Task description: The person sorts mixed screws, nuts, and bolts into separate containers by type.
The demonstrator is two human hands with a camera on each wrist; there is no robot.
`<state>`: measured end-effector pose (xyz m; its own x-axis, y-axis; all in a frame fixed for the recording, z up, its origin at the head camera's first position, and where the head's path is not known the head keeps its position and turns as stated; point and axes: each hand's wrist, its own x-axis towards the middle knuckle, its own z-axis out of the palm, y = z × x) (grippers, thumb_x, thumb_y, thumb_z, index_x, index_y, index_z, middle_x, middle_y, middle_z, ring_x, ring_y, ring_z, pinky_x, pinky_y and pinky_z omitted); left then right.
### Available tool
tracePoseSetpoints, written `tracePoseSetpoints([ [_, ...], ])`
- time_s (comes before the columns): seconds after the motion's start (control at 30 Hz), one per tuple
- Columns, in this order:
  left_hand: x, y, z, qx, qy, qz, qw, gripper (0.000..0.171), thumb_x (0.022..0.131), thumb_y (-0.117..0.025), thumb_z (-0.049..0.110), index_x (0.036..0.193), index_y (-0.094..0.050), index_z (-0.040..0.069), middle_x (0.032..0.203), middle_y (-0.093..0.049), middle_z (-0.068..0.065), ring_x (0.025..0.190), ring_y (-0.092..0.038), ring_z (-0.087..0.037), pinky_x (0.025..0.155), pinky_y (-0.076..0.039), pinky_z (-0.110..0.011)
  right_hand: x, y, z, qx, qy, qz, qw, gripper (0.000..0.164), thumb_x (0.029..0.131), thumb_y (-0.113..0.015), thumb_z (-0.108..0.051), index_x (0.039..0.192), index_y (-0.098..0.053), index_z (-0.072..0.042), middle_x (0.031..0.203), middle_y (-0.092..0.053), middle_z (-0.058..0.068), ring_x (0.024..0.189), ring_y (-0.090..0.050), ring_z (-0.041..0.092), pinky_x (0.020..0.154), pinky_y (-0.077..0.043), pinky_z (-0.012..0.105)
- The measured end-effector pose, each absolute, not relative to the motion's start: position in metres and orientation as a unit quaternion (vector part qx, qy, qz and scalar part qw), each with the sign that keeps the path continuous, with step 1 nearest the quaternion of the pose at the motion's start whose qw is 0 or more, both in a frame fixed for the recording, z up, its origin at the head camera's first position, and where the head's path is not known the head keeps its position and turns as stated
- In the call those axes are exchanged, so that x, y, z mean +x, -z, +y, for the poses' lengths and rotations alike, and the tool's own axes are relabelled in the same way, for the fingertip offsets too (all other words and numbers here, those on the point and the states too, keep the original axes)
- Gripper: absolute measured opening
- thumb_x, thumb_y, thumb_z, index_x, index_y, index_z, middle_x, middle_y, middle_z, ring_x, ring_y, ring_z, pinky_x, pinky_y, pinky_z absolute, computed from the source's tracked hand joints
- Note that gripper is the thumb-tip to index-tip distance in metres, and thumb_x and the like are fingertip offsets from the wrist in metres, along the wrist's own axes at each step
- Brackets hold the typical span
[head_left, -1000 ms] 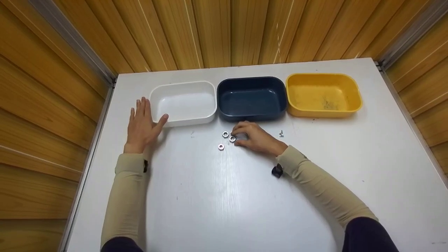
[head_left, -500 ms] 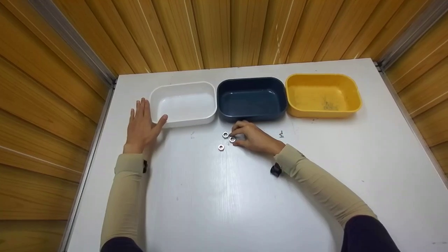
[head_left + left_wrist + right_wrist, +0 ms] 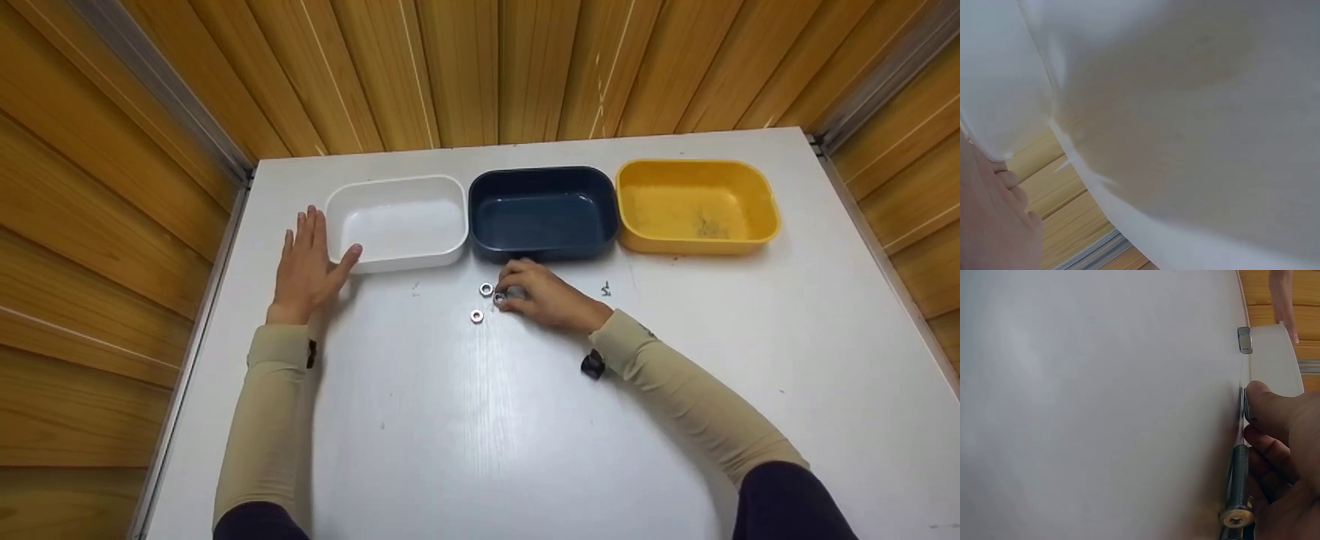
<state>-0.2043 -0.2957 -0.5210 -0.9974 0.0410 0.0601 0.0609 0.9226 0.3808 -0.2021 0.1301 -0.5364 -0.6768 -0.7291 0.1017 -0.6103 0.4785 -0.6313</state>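
My right hand is at the middle of the table, in front of the navy bin. Its thumb and index finger pinch a metal hex nut, partly hidden by the thumb in the right wrist view. Two other nuts lie close by: one nut just beyond the fingertips, another nut nearer me. A threaded bolt lies beside the curled fingers, with part of a second metal piece below it. My left hand, fingers straight, rests at the front left corner of the white bin.
The navy bin and the yellow bin continue the row to the right of the white one. Small dark bits lie on the white table right of my right hand. Wood-panelled walls enclose the back and sides.
My right thumb and index finger have drawn in on the nut, which is now more covered. The left hand and the bins stay in place.
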Motion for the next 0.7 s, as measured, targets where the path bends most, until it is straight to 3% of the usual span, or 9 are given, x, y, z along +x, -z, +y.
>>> tracePoseSetpoints([
  [0.27, -0.207, 0.52, -0.297, -0.043, 0.179, -0.983, 0.025, 0.109, 0.102, -0.043, 0.074, 0.168, -0.009, -0.006, 0.179, -0.005, -0.022, 0.167, -0.001, -0.038, 0.136, -0.001, -0.054, -0.198, 0.529, 0.13, -0.396, 0.328, 0.854, 0.082, 0.019, 0.1, -0.078, -0.019, 0.114, -0.079, -0.007, 0.118, -0.066, 0.006, 0.114, -0.058, 0.023, 0.105, -0.049, 0.041],
  [0.7, -0.205, 0.518, -0.297, -0.048, 0.175, -0.983, 0.016, 0.109, 0.103, -0.042, 0.075, 0.169, -0.009, -0.006, 0.178, -0.005, -0.023, 0.167, -0.001, -0.04, 0.136, -0.001, -0.054, -0.196, 0.503, 0.117, -0.409, 0.328, 0.848, 0.072, 0.018, 0.099, -0.078, -0.015, 0.111, -0.077, -0.003, 0.117, -0.067, 0.01, 0.116, -0.062, 0.028, 0.108, -0.051, 0.043],
])
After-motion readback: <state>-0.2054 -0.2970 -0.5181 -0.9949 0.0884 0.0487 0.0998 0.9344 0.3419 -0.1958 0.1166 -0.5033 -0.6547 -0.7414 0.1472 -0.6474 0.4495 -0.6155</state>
